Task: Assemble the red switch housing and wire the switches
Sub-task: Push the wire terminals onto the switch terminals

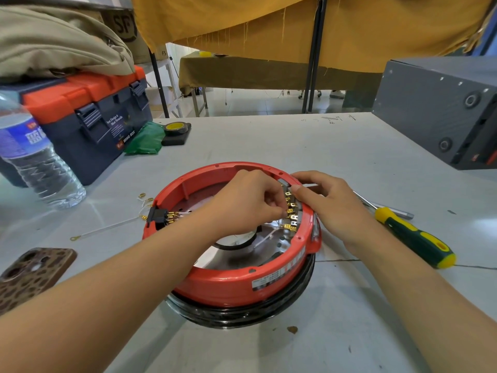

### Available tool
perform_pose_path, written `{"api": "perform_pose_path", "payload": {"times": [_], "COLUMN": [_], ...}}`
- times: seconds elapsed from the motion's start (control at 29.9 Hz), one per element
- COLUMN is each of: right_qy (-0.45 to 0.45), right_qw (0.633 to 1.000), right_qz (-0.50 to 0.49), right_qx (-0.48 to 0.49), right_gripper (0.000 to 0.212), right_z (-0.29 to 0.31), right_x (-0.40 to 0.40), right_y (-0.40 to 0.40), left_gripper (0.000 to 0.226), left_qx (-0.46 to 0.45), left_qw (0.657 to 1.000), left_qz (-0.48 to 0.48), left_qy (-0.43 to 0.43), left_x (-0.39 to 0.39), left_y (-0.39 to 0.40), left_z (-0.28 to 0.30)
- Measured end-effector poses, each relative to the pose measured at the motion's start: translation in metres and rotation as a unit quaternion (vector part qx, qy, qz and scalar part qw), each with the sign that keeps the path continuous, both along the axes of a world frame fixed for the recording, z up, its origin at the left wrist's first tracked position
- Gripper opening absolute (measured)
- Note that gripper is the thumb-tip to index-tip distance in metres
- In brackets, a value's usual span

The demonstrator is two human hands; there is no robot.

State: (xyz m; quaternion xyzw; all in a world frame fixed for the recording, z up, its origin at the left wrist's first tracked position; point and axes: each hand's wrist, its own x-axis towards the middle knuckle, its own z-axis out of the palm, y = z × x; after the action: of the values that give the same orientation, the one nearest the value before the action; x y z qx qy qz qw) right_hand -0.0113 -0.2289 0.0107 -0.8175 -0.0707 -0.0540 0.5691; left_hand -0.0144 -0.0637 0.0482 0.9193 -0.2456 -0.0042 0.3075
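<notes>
The round red switch housing [231,281] lies open side up on a black ring in the middle of the table. A row of switches with gold terminals [291,216] lines its inner right wall. My left hand [250,203] reaches inside and pinches a gold wire connector against those terminals. My right hand [328,203] rests on the right rim, fingertips pressing the top switch. A black socket with gold pins [161,215] sits in the left wall. A loose white wire [107,230] lies on the table to the left.
A green-and-yellow screwdriver [414,236] lies to the right. A water bottle [35,162], an orange-and-blue toolbox [88,114] and a tape roll [174,127] stand at the back left. A phone [29,275] lies near left. A grey box [441,109] stands at the back right.
</notes>
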Motion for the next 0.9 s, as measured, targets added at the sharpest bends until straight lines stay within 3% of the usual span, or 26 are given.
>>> {"api": "perform_pose_path", "payload": {"times": [0.37,0.6,0.9], "right_qy": [-0.017,-0.07,-0.058], "right_qw": [1.0,0.989,0.996], "right_qz": [-0.019,-0.094,-0.032], "right_qx": [0.01,-0.089,-0.063], "right_gripper": [0.021,0.021,0.023], "right_z": [-0.0046,-0.0003,0.0024], "right_x": [-0.0007,-0.0046,-0.0071], "right_y": [0.0021,0.0016,0.0024], "left_gripper": [0.01,0.007,0.009], "left_qx": [-0.013,-0.008,0.013], "left_qw": [1.0,1.0,0.999], "left_qz": [0.0,0.006,-0.009], "left_qy": [0.001,-0.008,-0.041], "left_x": [0.0001,-0.0001,-0.0029], "left_y": [-0.0001,0.001,-0.0029], "left_z": [-0.0001,-0.0016,-0.0014]}}
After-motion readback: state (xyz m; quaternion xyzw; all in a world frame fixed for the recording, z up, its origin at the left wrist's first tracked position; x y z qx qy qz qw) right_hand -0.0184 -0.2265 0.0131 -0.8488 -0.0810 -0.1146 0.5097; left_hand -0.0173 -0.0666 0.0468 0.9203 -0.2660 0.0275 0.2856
